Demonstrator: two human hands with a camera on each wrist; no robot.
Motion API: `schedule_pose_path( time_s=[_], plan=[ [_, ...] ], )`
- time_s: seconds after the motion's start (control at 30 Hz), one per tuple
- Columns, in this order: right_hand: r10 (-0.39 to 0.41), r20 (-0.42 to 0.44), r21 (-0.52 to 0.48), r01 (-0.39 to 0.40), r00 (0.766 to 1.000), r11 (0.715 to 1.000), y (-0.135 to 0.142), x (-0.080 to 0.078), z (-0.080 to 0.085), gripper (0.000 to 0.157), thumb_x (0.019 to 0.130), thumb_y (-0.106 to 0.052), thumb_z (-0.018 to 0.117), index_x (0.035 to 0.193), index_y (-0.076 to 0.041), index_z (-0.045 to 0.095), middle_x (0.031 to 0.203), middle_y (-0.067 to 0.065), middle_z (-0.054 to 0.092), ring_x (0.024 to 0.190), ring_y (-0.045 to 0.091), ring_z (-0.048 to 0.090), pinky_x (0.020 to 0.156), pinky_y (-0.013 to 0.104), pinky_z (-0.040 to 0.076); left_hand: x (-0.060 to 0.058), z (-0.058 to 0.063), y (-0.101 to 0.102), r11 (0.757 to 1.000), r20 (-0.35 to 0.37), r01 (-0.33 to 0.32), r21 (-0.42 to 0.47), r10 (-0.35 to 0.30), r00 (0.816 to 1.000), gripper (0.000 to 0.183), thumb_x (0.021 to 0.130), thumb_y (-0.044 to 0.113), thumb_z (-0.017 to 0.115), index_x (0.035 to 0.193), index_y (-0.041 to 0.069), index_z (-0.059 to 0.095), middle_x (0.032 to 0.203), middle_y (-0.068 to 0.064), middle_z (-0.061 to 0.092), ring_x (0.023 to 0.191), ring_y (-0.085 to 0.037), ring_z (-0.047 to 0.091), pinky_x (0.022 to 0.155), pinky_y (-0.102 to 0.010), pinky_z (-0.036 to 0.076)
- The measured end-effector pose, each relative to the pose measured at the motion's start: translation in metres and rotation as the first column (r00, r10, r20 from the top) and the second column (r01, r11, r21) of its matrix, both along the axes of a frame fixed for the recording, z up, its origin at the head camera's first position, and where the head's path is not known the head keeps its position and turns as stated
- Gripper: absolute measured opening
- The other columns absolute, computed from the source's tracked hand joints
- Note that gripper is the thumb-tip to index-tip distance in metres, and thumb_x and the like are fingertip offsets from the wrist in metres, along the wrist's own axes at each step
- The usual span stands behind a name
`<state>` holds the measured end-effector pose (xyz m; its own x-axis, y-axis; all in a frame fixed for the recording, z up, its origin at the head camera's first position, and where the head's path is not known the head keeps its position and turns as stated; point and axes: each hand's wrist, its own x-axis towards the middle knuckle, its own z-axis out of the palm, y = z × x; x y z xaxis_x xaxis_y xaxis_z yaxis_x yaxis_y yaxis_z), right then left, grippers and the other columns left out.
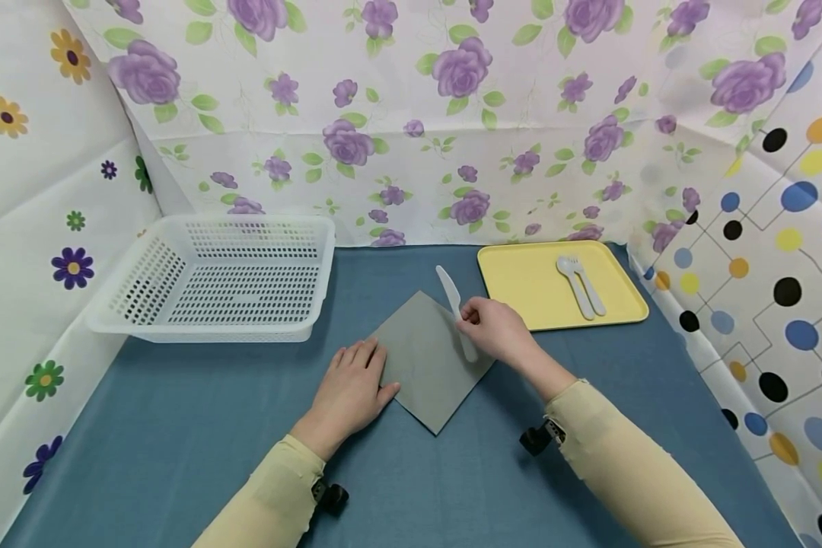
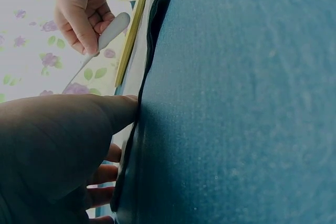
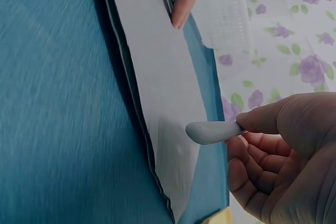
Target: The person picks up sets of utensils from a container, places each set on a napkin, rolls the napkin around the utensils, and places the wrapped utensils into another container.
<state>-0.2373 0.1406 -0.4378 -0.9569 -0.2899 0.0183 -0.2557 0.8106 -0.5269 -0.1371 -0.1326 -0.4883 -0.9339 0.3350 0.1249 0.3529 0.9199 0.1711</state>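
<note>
A folded grey napkin [image 1: 425,373] lies on the blue cloth, one corner toward the person. My left hand [image 1: 351,388] rests on its left side with fingers spread, the thumb near the edge. Between thumb and fingers, my right hand [image 1: 496,329] pinches a light grey plastic knife [image 1: 450,291] around its middle. The blade points away toward the back, and the handle end hangs over the napkin's right part. In the right wrist view the rounded handle [image 3: 212,132] shows above the napkin [image 3: 157,77], whose layers part slightly along the edge.
A yellow tray [image 1: 520,285] at the back right carries a grey spoon [image 1: 575,288] and fork [image 1: 590,288] side by side. At the back left stands a white perforated basket [image 1: 208,333]. Patterned cloths [image 1: 411,183] hang behind and at both sides.
</note>
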Motion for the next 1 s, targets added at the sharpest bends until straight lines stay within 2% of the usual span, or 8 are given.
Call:
schedule_pose_path(
  time_s=[0.3, 0.57, 1.0],
  plan=[
    [0.001, 0.04, -0.026, 0.0, 0.999, 1.0, -0.017, 0.0, -0.003, 0.013, 0.106, -0.019, 0.075, 0.103, -0.006, 0.076, 0.093, 0.005, 0.073, 0.08, 0.019, 0.065, 0.071, 0.035, 0.054, 0.001, 0.0, 0.0, 1.0, 0.003, -0.005, 0.002, 0.005, 1.0, 0.065, 0.108, 0.04, 0.075, 0.154, -0.002, 0.059, 0.16, -0.025, 0.053, 0.149, -0.045, 0.049, 0.125, -0.062, 0.038],
    [0.01, 0.081, -0.074, -0.004, 0.997, 0.997, -0.033, 0.002, -0.008, 0.023, 0.106, -0.022, 0.075, 0.087, -0.011, 0.072, 0.08, 0.002, 0.067, 0.069, 0.017, 0.06, 0.061, 0.03, 0.046, 0.001, -0.001, -0.001, 1.0, -0.025, 0.0, 0.001, 0.0, 1.0, 0.064, 0.106, 0.039, 0.077, 0.152, -0.002, 0.061, 0.157, -0.025, 0.055, 0.146, -0.045, 0.052, 0.122, -0.063, 0.04],
    [0.039, 0.154, -0.142, -0.017, 0.987, 0.99, -0.046, 0.002, -0.015, 0.023, 0.107, -0.021, 0.074, 0.086, -0.011, 0.074, 0.078, 0.0, 0.072, 0.07, 0.014, 0.071, 0.062, 0.03, 0.051, 0.001, 0.001, 0.0, 1.0, -0.014, -0.003, -0.001, 0.003, 1.0, 0.063, 0.107, 0.04, 0.076, 0.153, -0.002, 0.061, 0.159, -0.025, 0.054, 0.147, -0.044, 0.051, 0.123, -0.062, 0.039]
  ],
)
